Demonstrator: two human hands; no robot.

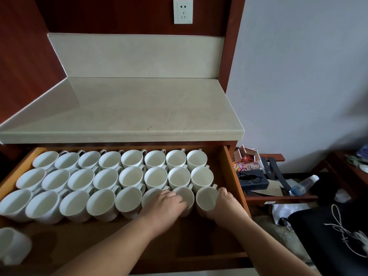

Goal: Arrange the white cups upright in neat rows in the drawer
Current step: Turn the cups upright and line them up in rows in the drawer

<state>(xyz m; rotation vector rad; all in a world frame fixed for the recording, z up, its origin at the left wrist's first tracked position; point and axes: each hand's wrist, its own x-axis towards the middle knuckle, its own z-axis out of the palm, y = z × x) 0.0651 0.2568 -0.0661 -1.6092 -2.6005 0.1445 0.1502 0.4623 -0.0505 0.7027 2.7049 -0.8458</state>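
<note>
In the drawer, white handled cups stand upright in rows.

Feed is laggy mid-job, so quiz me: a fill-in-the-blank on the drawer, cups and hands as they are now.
1. The cups in the drawer stand in ___ neat rows.
2. The back row holds ___ cups.
3. The right hand grips the end cup of the ___ row.
4. One loose cup sits apart from the rows, at the drawer's near ___ corner.

Missing words: three; eight; front; left.
</note>
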